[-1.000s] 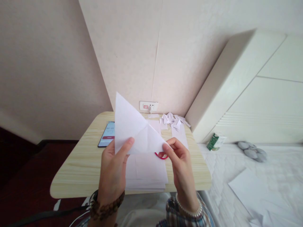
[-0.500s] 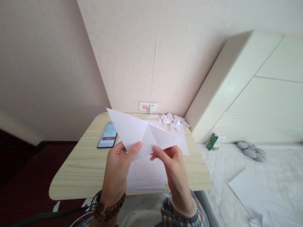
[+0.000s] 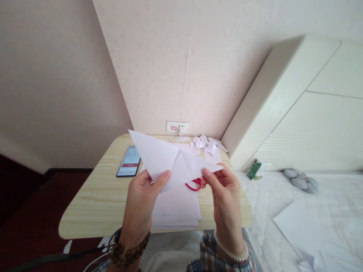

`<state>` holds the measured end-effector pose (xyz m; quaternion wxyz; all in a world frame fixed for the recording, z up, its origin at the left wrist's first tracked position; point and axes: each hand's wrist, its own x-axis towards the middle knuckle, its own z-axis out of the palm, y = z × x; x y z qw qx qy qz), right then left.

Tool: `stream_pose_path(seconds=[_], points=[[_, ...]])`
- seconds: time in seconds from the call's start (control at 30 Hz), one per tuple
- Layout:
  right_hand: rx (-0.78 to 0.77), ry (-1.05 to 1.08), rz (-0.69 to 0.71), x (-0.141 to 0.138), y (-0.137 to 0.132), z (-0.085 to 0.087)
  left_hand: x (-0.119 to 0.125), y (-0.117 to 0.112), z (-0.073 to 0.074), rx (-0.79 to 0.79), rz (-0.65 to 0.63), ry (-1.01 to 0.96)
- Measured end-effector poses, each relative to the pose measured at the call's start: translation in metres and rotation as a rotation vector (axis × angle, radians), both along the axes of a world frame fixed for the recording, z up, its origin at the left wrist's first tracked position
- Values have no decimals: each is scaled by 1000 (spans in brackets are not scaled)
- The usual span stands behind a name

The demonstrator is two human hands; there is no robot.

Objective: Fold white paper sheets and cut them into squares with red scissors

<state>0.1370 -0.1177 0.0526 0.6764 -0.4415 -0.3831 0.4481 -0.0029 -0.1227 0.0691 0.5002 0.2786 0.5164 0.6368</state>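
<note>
A white sheet of paper folded into a triangle (image 3: 164,158) is held up above a small wooden table (image 3: 96,196). My left hand (image 3: 141,204) pinches its lower left part with the thumb on top. My right hand (image 3: 224,192) pinches its right tip. Under the paper lie a stack of white sheets (image 3: 176,209) and red-handled scissors (image 3: 194,185), mostly hidden.
A phone (image 3: 129,166) lies on the table's left side. Several small folded paper pieces (image 3: 207,143) sit at the back near a wall socket (image 3: 177,127). To the right is a bed with a loose sheet (image 3: 300,226), a green carton (image 3: 255,169) and a headboard (image 3: 283,98).
The paper triangle has tilted from upright to flatter. My right hand has slid along the fold out to the right tip, uncovering the scissors.
</note>
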Motion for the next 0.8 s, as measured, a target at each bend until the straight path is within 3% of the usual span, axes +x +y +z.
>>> stream_pose_path(seconds=[0.47, 0.8], points=[[47, -9, 64, 5, -4, -1, -2, 1, -1, 13, 17, 13], [39, -24, 60, 7, -2, -2, -3, 1, -4, 30, -90, 49]])
